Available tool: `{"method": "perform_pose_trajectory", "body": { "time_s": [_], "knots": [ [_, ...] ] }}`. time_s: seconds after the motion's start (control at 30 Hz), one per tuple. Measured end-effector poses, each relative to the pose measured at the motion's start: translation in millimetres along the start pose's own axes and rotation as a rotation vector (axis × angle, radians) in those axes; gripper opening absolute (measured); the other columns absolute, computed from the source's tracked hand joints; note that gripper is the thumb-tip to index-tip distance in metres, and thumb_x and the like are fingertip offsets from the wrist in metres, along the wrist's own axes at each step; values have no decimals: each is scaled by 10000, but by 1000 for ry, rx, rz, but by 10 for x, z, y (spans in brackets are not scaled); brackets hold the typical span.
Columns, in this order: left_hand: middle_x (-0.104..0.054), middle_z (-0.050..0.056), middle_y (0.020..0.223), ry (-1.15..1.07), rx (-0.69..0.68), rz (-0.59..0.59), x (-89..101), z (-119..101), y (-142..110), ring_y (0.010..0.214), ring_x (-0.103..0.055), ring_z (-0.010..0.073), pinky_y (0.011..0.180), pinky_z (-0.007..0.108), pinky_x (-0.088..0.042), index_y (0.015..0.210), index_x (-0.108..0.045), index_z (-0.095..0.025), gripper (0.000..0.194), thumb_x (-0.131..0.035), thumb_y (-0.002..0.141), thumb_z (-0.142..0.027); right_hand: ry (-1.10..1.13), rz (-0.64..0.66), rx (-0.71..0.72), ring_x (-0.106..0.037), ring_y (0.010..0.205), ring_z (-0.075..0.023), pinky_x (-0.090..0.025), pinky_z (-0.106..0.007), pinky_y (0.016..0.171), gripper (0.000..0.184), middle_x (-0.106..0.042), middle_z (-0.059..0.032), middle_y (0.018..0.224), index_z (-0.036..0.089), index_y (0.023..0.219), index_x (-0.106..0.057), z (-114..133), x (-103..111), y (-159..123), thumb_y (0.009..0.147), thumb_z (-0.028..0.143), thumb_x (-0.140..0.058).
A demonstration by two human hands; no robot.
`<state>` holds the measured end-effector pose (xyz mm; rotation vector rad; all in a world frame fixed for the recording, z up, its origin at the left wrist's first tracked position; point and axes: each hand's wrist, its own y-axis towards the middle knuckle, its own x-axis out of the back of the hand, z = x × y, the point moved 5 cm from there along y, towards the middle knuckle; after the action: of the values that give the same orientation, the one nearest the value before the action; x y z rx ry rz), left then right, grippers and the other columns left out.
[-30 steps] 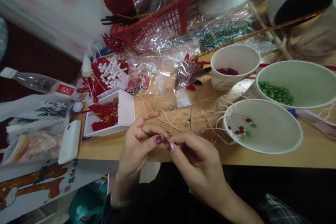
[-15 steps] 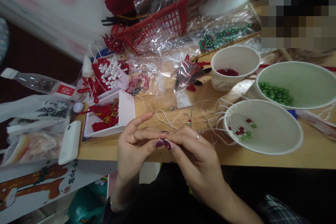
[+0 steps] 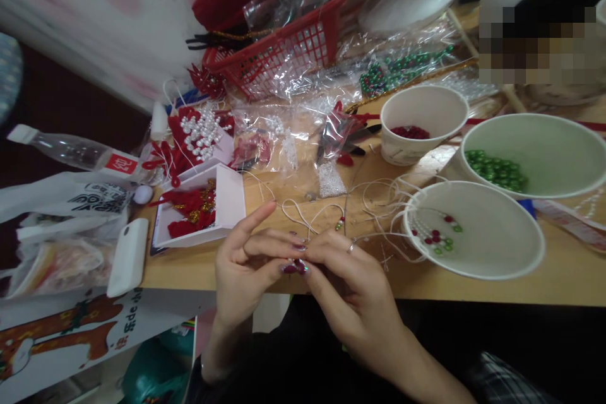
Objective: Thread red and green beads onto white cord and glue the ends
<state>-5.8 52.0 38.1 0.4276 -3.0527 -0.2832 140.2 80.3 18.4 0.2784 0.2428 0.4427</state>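
My left hand (image 3: 253,262) and my right hand (image 3: 353,284) meet fingertip to fingertip above the table's near edge. Both pinch with thumb and fingers; the left index finger points up and away. What lies between the fingertips is too small and covered to make out. Just beyond them, a looped white cord (image 3: 303,218) rests on the wood, with a small red and green beaded end (image 3: 340,223) near it. Right of my right hand stands a white paper tub (image 3: 497,233), where strung red, white and green beads (image 3: 435,237) hang over the inner wall on white cords.
A tub of green beads (image 3: 497,170) and one of dark red beads (image 3: 409,132) stand behind. Leftward are a white box (image 3: 231,202) with red pieces, a phone (image 3: 127,257) and a bottle (image 3: 71,148). A red basket (image 3: 284,44) and plastic bags (image 3: 269,132) lie farther back.
The two hands stay together in nearly the same place. Their fingertips have shifted slightly against each other, and the left index finger is raised a little straighter.
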Motion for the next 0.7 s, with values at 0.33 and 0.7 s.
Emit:
{"method": "perform_pose_trajectory", "body": {
  "time_s": [0.33, 0.7],
  "knots": [
    [-767, -24, 674, -82, -27, 29, -5, 16, 31, 770, -741, 166, 779, 273, -614, 1263, -664, -269, 610, -873, 693, -206, -23, 5, 19, -621, 714, -142, -515, -270, 636, 166, -650, -29, 781, 180, 915, -716, 32, 1, 11, 903, 88, -578],
    [-761, -24, 691, -48, -35, 32, 13, -9, 17, 773, -722, 148, 782, 253, -597, 1293, -642, -264, 612, -854, 723, -197, -34, 13, 20, -611, 704, -135, -501, -257, 627, 191, -643, -31, 771, 175, 932, -734, 42, -7, 9, 911, 81, -568]
  ]
}}
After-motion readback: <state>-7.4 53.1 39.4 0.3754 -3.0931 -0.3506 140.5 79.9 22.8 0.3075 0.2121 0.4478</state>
